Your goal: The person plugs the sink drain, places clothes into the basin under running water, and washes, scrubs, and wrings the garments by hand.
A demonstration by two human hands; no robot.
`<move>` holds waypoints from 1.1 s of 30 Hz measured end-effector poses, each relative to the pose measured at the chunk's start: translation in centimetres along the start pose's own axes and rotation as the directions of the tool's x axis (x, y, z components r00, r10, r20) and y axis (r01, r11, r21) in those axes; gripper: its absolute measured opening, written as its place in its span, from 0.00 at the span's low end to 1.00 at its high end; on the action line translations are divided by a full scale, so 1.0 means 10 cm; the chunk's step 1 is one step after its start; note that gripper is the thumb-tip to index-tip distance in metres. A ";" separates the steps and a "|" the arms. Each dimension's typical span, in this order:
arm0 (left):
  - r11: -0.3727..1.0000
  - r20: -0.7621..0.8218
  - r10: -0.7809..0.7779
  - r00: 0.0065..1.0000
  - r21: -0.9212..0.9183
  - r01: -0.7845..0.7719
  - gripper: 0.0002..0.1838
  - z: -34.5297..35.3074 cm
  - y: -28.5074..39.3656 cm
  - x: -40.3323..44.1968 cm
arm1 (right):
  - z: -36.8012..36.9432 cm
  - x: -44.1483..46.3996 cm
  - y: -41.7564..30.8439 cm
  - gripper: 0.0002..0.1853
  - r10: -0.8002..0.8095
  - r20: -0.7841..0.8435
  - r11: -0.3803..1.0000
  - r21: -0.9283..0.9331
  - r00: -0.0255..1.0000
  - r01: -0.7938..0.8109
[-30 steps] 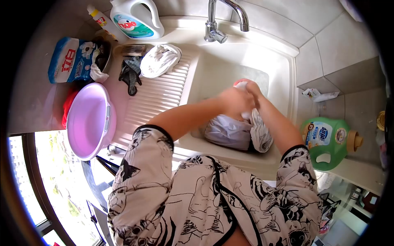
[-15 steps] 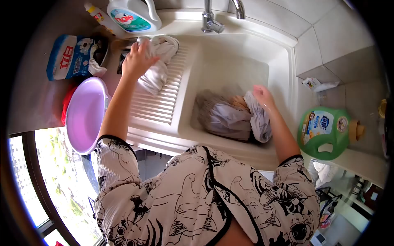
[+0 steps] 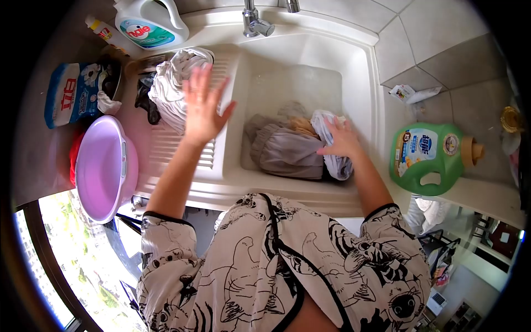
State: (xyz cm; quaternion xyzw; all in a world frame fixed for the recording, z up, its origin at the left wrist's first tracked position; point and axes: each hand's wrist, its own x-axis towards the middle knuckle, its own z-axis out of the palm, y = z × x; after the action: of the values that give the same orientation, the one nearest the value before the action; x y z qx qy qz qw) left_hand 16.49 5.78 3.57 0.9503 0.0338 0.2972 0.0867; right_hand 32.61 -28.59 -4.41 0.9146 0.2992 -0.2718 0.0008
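Note:
My left hand is raised over the ribbed washboard, its fingers spread and nothing in them. A bundle of white cloth lies on the board just behind and left of those fingers. In the sink basin, wet laundry sits in shallow water: a grey garment, a tan piece and a pale whitish garment. My right hand rests over the pale garment with fingers apart; whether it presses on the cloth I cannot tell. Some dark cloth peeks out beside the white bundle.
A purple basin stands at left, below a blue-and-white detergent bag. A white detergent bottle is at the back left, the faucet behind the sink. On the right ledge lies a green detergent bottle.
My left hand has come off the white cloth and moved right. My right hand's fingers have spread out over the pale garment. The whole view has shifted somewhat.

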 end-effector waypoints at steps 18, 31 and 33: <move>0.941 0.964 0.122 0.238 -0.188 0.280 0.22 1.27 0.84 -0.30 | -1.37 0.12 -0.02 0.28 0.096 -0.546 0.316 0.810 0.832 0.495; 0.652 0.857 -0.109 0.504 -0.321 0.687 0.20 1.51 0.42 -0.46 | -0.08 1.11 -0.41 0.20 -0.361 -0.334 0.804 0.361 0.871 0.472; 0.641 0.875 -0.120 0.468 -0.292 0.710 0.21 1.54 0.38 -0.46 | 0.06 1.20 -0.32 0.20 -0.350 -0.440 0.835 0.253 0.827 0.488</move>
State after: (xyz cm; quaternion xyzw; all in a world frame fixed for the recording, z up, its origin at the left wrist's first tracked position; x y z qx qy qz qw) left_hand 21.51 -0.74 -10.72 0.8445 0.1390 -0.1985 0.4776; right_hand 38.61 -19.53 -10.40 0.8438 0.4362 -0.1341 -0.2824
